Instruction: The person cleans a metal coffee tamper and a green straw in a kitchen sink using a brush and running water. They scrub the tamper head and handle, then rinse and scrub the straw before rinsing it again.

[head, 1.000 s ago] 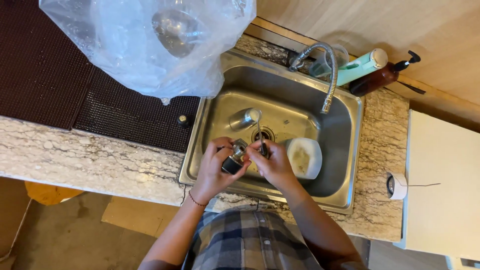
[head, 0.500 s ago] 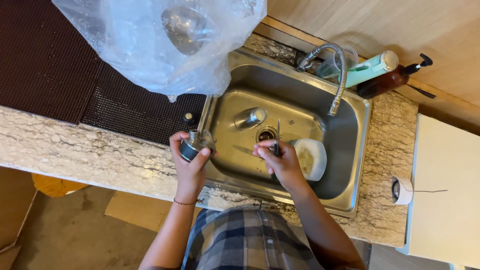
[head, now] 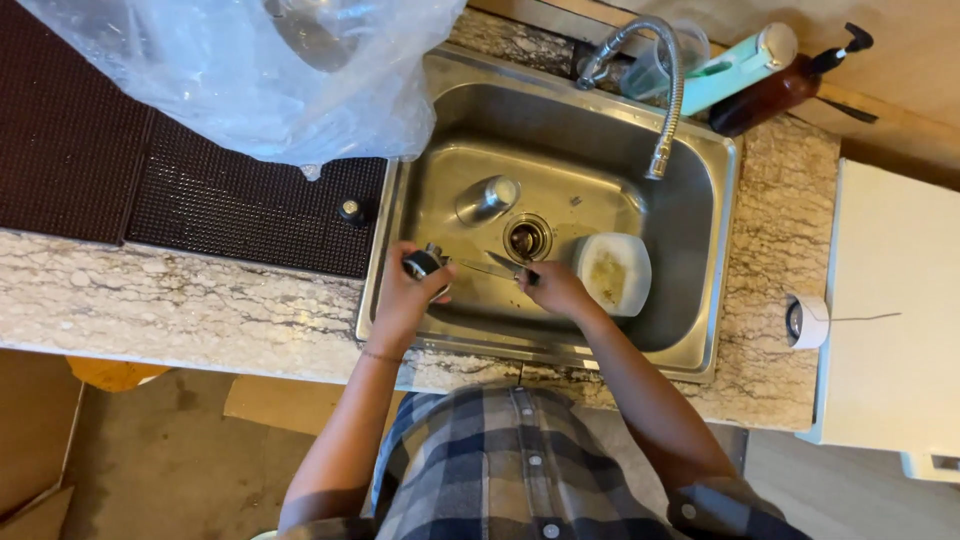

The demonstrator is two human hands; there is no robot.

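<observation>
We look down into a steel sink [head: 700, 290] set in a speckled stone tabletop [head: 180, 310]. A curved tap [head: 655, 90] arches over the basin from the back rim, and behind it stand a clear cup [head: 655, 70], a pale green bottle [head: 740, 65] and a brown pump bottle [head: 775, 90]. On the sink floor a metal cup [head: 485, 198] lies on its side near the drain [head: 527, 237], and a white container [head: 612, 273] with food residue sits just right of the drain. To the left, a dark ridged mat [head: 200, 190] covers the tabletop, and a big clear plastic bag [head: 250, 70] bulges over it and hides part of the sink's left corner. A roll of tape [head: 806, 321] rests on the right, beside a white surface [head: 895, 300]. Our left hand [head: 405, 295] is at the sink's left edge, fingers wrapped round a small dark round object [head: 422, 263] held over the basin. Our right hand [head: 555, 290] reaches in from the front, closed on the handle of a knife [head: 490, 266] whose blade points left toward the other hand, low over the sink floor. Both forearms come up from the bottom, angling inward above a plaid shirt [head: 500, 470].
</observation>
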